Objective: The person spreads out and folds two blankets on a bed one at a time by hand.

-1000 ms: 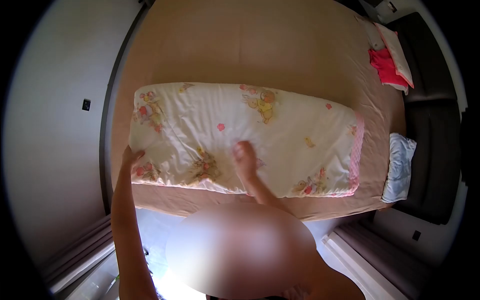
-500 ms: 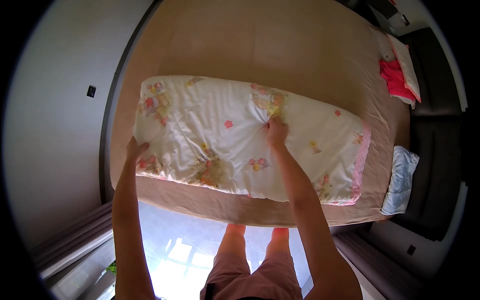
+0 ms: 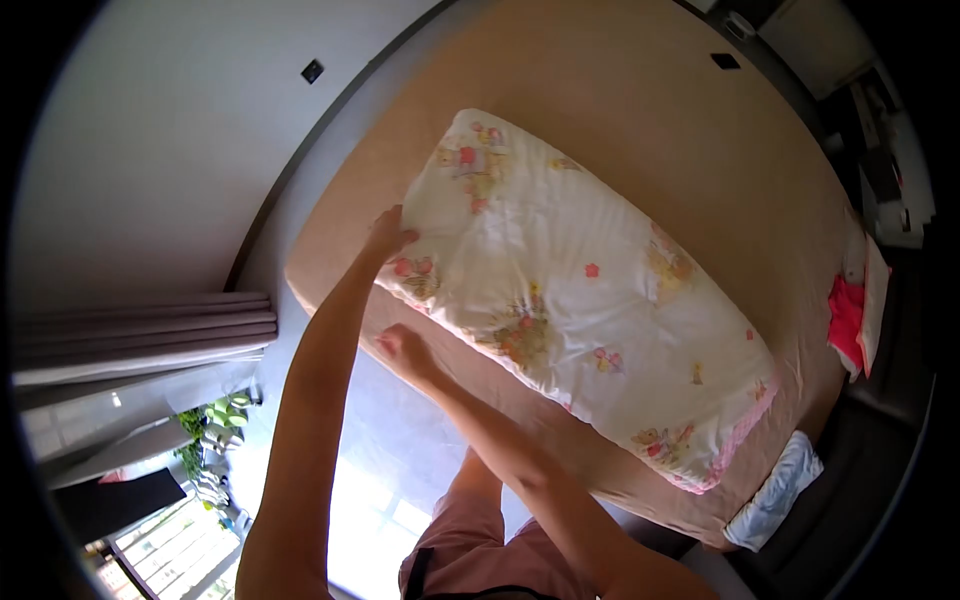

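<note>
A white quilt, printed with small bears and flowers and edged in pink, lies folded in a long rectangle on the bed. At its near left end my left hand grips the edge, the thumb showing on top. My right hand is below it, over the bed's near edge and apart from the quilt. Its fingers are loosely bent and slightly blurred, with nothing visible in them.
A tan sheet covers the wide bed. Near the dark headboard are a light blue pillow and a red cloth. Grey curtains hang at the left; shiny floor runs along the bed.
My right hand has let go of the quilt's middle and moved left to the bed's near edge. My left hand stays at the quilt's end. The view has turned.
</note>
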Action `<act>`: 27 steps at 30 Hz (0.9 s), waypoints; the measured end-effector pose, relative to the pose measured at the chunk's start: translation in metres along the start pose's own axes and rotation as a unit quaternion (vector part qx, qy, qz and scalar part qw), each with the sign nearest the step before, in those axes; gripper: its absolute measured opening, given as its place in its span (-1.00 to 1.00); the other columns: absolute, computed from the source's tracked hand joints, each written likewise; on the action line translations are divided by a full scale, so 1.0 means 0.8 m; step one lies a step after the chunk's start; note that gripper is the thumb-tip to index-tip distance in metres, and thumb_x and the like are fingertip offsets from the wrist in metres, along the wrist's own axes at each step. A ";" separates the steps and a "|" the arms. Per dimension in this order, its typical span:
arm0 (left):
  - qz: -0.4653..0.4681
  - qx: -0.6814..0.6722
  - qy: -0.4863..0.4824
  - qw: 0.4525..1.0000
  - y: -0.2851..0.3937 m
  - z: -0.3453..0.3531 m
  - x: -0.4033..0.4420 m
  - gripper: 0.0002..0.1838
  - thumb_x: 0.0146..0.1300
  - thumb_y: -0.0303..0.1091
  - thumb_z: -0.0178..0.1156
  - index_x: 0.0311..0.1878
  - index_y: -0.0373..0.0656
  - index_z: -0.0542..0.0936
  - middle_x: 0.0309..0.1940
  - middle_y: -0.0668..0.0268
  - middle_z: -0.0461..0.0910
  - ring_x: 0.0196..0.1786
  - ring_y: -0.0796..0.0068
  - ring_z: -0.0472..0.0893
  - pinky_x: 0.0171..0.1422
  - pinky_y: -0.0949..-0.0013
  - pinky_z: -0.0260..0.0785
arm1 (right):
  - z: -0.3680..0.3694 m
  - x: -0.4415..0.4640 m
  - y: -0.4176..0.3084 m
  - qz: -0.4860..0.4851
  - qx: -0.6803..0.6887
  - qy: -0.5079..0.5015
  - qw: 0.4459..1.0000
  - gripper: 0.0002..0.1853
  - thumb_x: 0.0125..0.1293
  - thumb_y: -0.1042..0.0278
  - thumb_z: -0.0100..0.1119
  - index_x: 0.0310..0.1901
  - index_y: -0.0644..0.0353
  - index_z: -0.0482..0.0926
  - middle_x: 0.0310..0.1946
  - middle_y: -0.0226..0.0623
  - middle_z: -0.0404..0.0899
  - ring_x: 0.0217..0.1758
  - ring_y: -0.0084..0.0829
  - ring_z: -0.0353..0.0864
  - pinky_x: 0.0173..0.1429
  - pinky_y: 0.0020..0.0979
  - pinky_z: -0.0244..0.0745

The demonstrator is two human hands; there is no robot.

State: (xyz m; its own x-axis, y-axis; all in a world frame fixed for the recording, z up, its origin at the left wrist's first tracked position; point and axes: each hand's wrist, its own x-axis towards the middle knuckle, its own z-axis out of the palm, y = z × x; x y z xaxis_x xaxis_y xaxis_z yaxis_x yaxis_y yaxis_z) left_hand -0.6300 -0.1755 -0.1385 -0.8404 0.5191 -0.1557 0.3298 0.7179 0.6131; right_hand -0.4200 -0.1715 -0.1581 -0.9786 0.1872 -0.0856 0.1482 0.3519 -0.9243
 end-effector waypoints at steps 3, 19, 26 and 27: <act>-0.031 -0.065 -0.017 0.997 -0.012 0.004 0.000 -0.39 -0.23 -0.29 0.34 -0.03 -0.31 0.44 -0.23 -0.04 0.54 -0.10 0.03 0.53 -0.01 0.17 0.35 | -0.058 0.009 0.001 -0.100 -0.040 0.123 0.987 -0.88 0.11 0.37 0.18 -0.34 0.15 0.48 -0.39 -0.27 0.47 -0.24 -0.33 0.48 -0.21 -0.42 0.39; 0.106 -0.033 -0.180 0.977 0.239 0.013 -0.073 -0.08 -0.22 -0.30 0.21 0.30 -0.11 0.04 -0.33 -0.08 0.55 -0.24 0.00 0.57 -0.16 0.16 0.41 | -0.278 0.004 0.090 0.193 0.337 0.071 0.919 -0.52 0.19 0.08 -0.03 0.10 0.14 0.37 -0.05 -0.27 0.44 0.02 -0.39 0.44 0.14 -0.33 0.28; 0.190 0.132 -0.289 0.929 0.444 0.224 -0.243 -0.14 0.04 -0.28 0.06 0.38 -0.08 -0.16 -0.23 0.00 0.54 -0.24 0.05 0.57 -0.16 -0.33 0.22 | -0.448 -0.187 0.135 0.162 0.623 0.218 0.733 -0.43 0.22 -0.26 -0.13 0.09 -0.01 0.35 -0.37 -0.49 0.46 -0.37 -0.68 0.42 -0.24 -0.57 0.42; 0.194 0.137 -0.294 0.926 0.437 0.264 -0.253 -0.14 0.04 -0.28 0.06 0.38 -0.08 -0.16 -0.23 0.00 0.54 -0.24 0.05 0.57 -0.16 -0.33 0.22 | -0.451 -0.192 0.137 0.159 0.627 0.224 0.729 -0.43 0.22 -0.26 -0.13 0.09 -0.01 0.35 -0.37 -0.49 0.46 -0.37 -0.68 0.42 -0.24 -0.57 0.42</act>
State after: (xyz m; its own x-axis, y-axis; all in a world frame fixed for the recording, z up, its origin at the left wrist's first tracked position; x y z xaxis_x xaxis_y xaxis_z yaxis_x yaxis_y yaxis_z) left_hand -0.2534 0.0683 -0.0566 -0.2819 0.8679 -0.4090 0.7223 0.4726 0.5050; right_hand -0.2021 0.1697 -0.1123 -0.7361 0.4563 -0.4999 -0.1647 -0.8371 -0.5216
